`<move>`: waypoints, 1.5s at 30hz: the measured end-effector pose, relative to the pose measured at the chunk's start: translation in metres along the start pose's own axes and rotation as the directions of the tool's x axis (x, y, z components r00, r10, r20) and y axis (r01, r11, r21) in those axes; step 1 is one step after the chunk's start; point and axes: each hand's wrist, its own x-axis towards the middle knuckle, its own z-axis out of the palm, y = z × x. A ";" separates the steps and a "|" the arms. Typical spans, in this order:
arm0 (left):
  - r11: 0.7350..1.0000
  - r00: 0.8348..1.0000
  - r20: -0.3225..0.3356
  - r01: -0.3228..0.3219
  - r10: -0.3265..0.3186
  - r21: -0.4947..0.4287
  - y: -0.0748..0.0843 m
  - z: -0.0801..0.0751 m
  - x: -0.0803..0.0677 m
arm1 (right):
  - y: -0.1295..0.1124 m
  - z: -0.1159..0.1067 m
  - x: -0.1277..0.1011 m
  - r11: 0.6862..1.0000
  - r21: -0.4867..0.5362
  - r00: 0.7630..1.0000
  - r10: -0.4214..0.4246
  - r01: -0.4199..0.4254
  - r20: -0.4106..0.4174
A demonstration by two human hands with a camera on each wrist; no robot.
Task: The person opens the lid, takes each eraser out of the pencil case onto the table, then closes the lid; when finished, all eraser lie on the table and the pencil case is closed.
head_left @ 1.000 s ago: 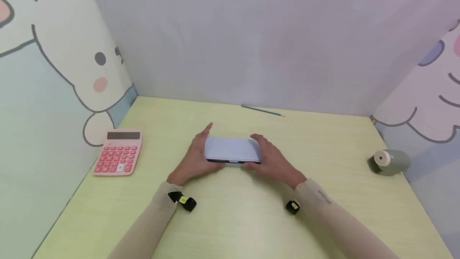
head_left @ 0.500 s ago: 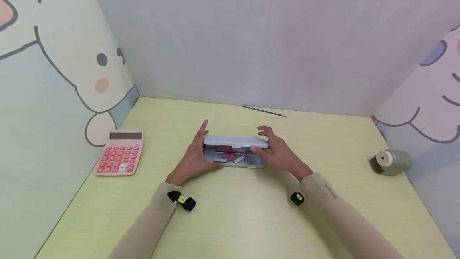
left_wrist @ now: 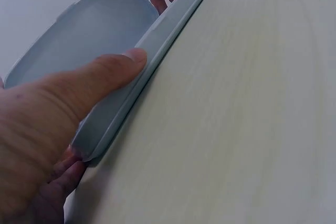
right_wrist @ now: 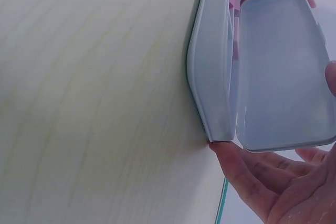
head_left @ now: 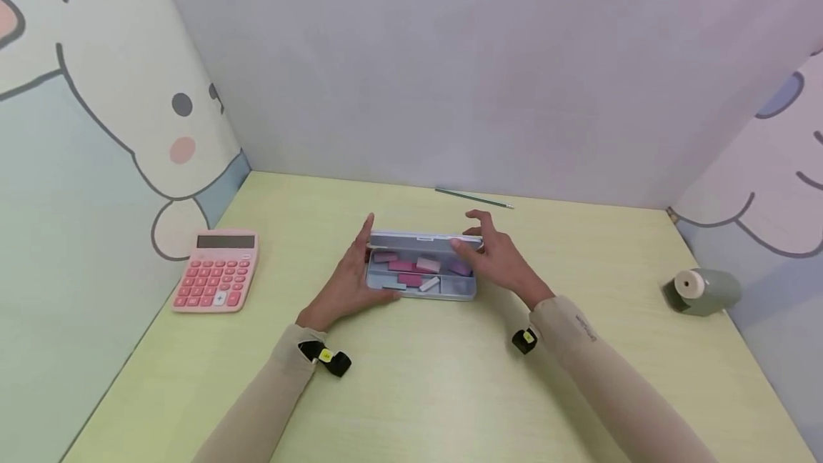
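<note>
Pale blue plastic is what you have in both hands: a pencil case [head_left: 421, 284] standing open near the middle of the desk [head_left: 411, 391], its lid [head_left: 424, 241] raised upright along the far side. Your left hand [head_left: 343, 284] grips the case's left end, thumb pressed along the near wall of the base and the fingers reaching up the end beside the lid. Your right hand [head_left: 498, 259] is at the right end, thumb on the lid's right corner and the other fingers loosely spread and curled behind it; the right wrist view shows the lid [right_wrist: 281, 72] swung well away from the base [right_wrist: 212, 61], with fingers under the near corner. Inside the tray lie several pink erasers [head_left: 408, 266] and a small white one [head_left: 429, 283]. A pink calculator [head_left: 216, 271] sits near the desk's left edge. A green pencil [head_left: 472, 198] lies along the far edge, well apart from the case. A green pencil sharpener [head_left: 702, 290] stands by the right edge.
</note>
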 end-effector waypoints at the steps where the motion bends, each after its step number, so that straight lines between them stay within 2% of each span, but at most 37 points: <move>1: 1.000 1.000 0.003 -0.001 0.001 0.007 0.000 0.000 0.000 | 0.000 0.000 0.001 1.000 -0.003 1.000 0.008 -0.008 -0.015; 8: 0.999 1.000 0.027 -0.014 0.013 0.033 -0.001 -0.001 0.001 | 0.001 -0.001 0.006 0.998 0.008 0.992 0.068 -0.068 -0.103; 12: 1.000 1.000 0.023 -0.017 0.017 0.011 -0.002 -0.001 0.002 | 0.004 -0.002 0.002 0.998 0.036 0.977 0.052 -0.046 -0.207; 15: 1.000 1.000 0.012 0.006 -0.006 -0.003 -0.002 -0.001 0.002 | 0.005 0.000 -0.002 0.999 0.024 0.948 -0.019 0.028 -0.317; 19: 0.999 0.999 0.007 0.052 -0.052 -0.003 -0.001 -0.002 0.002 | 0.002 0.005 -0.007 0.990 -0.041 0.889 -0.136 0.132 -0.438; 21: 0.997 0.997 0.010 0.074 -0.074 -0.001 0.000 -0.002 0.002 | -0.002 0.007 -0.009 0.982 -0.076 0.863 -0.189 0.174 -0.469; 23: 0.996 0.996 0.015 0.090 -0.090 0.001 0.000 -0.002 0.001 | -0.005 0.010 -0.010 0.972 -0.109 0.847 -0.235 0.208 -0.477; 25: 0.995 0.995 0.020 0.099 -0.099 0.008 0.000 -0.002 0.001 | -0.009 0.013 -0.010 0.963 -0.127 0.844 -0.271 0.239 -0.463; 28: 0.995 0.994 0.031 0.102 -0.103 0.022 0.000 -0.002 0.001 | -0.014 0.018 -0.009 0.953 -0.138 0.854 -0.303 0.270 -0.423; 32: 0.993 0.993 0.046 0.105 -0.107 0.049 -0.001 -0.002 0.001 | -0.017 0.024 -0.009 0.951 -0.134 0.894 -0.309 0.280 -0.325; 35: 0.992 0.993 0.050 0.100 -0.104 0.078 -0.001 -0.002 0.002 | -0.018 0.029 -0.009 0.953 -0.127 0.931 -0.297 0.276 -0.210; 37: 0.991 0.994 0.048 0.096 -0.100 0.094 -0.002 -0.002 0.002 | -0.018 0.032 -0.009 0.952 -0.130 0.947 -0.293 0.276 -0.130; 41: 0.990 0.995 0.041 0.084 -0.089 0.109 -0.002 -0.002 0.002 | -0.018 0.039 -0.006 0.949 -0.149 0.960 -0.281 0.277 -0.007; 45: 0.989 0.995 0.042 0.090 -0.096 0.120 -0.001 -0.001 0.002 | -0.020 0.044 -0.003 0.946 -0.164 0.960 -0.278 0.279 0.028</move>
